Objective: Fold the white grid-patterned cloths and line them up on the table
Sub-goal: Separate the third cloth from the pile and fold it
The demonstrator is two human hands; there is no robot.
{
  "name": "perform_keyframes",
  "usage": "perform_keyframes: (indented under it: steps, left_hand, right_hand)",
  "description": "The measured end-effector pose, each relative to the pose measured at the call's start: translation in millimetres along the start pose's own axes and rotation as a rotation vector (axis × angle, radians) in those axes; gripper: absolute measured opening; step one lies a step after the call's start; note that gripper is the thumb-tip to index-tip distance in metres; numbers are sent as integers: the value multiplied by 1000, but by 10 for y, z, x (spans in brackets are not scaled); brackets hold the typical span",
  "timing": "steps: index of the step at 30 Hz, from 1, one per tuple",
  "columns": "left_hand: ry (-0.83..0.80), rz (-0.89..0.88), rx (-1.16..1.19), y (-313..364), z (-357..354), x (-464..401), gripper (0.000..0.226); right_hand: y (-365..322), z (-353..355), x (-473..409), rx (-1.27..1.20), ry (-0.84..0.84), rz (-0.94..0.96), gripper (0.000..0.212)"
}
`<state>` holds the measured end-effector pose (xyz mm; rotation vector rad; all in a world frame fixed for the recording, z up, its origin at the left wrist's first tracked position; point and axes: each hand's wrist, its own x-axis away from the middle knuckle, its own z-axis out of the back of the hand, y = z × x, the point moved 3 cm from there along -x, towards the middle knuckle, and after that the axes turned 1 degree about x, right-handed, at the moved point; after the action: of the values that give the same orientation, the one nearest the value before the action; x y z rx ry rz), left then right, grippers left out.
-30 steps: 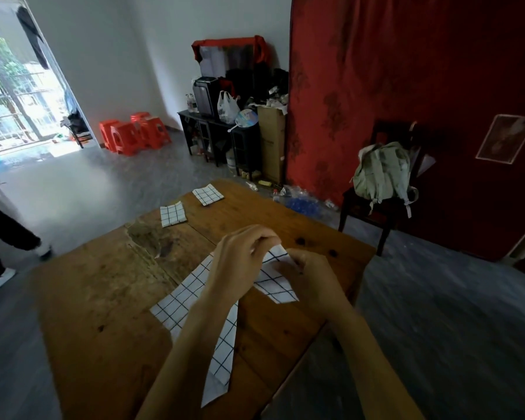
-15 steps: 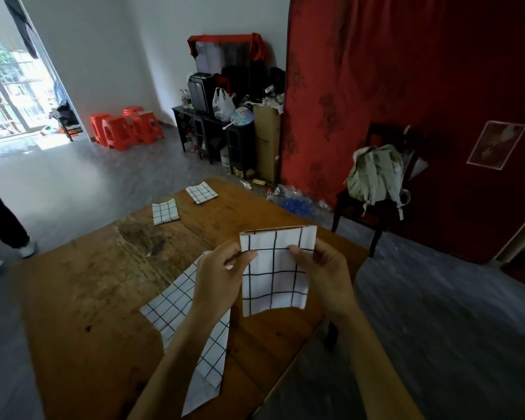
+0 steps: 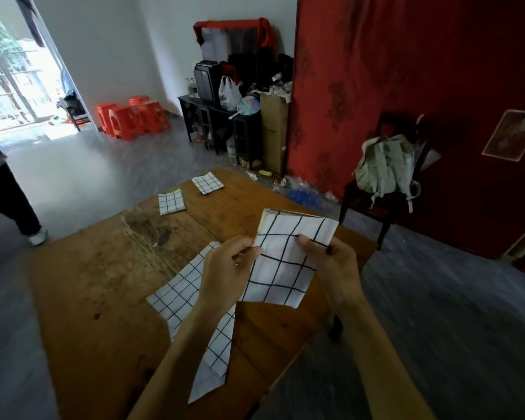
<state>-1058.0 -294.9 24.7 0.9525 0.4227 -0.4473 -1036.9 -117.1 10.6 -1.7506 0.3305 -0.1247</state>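
Holding a folded grid cloth up above the surface, ready for placing.

At the far left of the wooden surface [image 3: 82,286], two finished folded cloths are seen, one [image 3: 171,202] nearer the edge and another [image 3: 207,184] just beyond it, forming the start of a row. Nearer, an unfolded cloth [image 3: 188,294] is left lying flat, partly hidden under the left forearm. The left hand [image 3: 225,272] is pinched on the left edge of the held cloth [image 3: 285,262], and the right hand [image 3: 335,268] is pinched on its right edge. A second ago the cloth was bunched low between both hands; it has since been raised, opened into a neat rectangle and tilted. The fold is judged complete, so lining it up beside the two others is probably next.
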Motion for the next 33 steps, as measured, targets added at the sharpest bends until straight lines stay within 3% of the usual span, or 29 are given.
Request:
perform_keyframes:
  steps: [3, 10, 15, 21, 23, 27, 31, 33]
  left_hand:
    - [-50, 48, 31, -45, -29, 48, 32]
    - [4, 151, -15, -317, -46, 236, 48]
    - [105, 273, -99, -464, 42, 360, 49]
    - [90, 472, 79, -573, 100, 486, 10]
    - [104, 557, 181, -567, 126, 492, 20]
    - [201, 626, 196, -621, 237, 562, 15]
    - [312, 640, 259, -689, 440, 749, 22]
    - [328, 647, 286, -708, 564, 866, 20]
  right_hand:
    - [54, 9, -55, -74, 80, -78, 6]
    - [258, -94, -94, -90, 50, -135, 8]
    - [469, -231, -151, -86, -66, -219, 8]
    - [618, -338, -173, 46, -175, -211, 12]
    - [656, -387, -185, 76, -227, -216, 15]
    - [739, -528, -123, 61, -320, -269, 15]
    - [871, -694, 36, 140, -396, -287, 46]
    - [923, -772, 139, 193, -384, -259, 46]
